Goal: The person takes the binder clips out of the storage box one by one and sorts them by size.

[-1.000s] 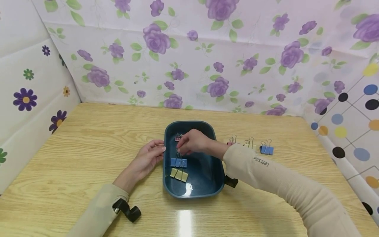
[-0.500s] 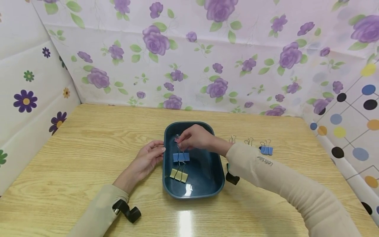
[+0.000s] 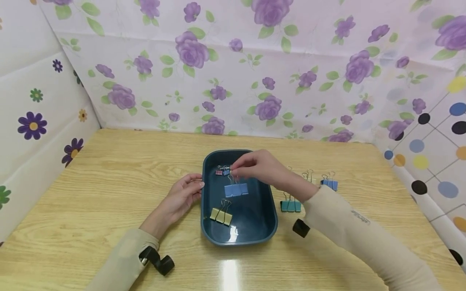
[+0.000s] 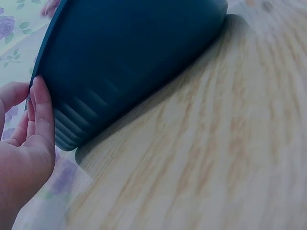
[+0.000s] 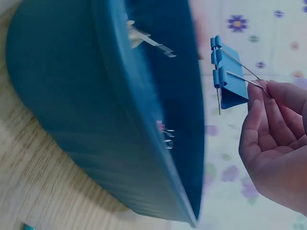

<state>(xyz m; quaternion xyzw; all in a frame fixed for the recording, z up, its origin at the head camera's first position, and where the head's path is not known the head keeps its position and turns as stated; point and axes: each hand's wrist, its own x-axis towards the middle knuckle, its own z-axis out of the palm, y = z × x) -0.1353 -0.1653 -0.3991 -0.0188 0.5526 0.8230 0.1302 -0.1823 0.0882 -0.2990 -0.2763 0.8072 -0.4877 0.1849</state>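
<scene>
My right hand (image 3: 260, 165) pinches the wire handles of a large blue binder clip (image 3: 236, 189) over the dark blue bin (image 3: 238, 243). In the right wrist view the blue clip hangs beyond the bin's rim, thumb and fingers at its handle ends. My left hand (image 3: 183, 194) touches the bin's left side. Its fingertips rest against the outer wall and the thumb lies at the rim, as the left wrist view shows. Inside the bin lie a yellow binder clip (image 3: 221, 216), a small pink clip (image 3: 219, 172) and a small blue clip (image 3: 226, 172).
Right of the bin, on the wooden table (image 3: 145, 153), stand a teal binder clip (image 3: 290, 206), a blue binder clip (image 3: 329, 184) and a pale yellow clip (image 3: 312, 180), partly behind the right arm. Flowered cloth (image 3: 233, 81) hangs behind the table.
My right hand has drawn the blue clip up and to the right, away from the yellow clip. The small blue clip and the teal clip have come into sight. My left hand stays put.
</scene>
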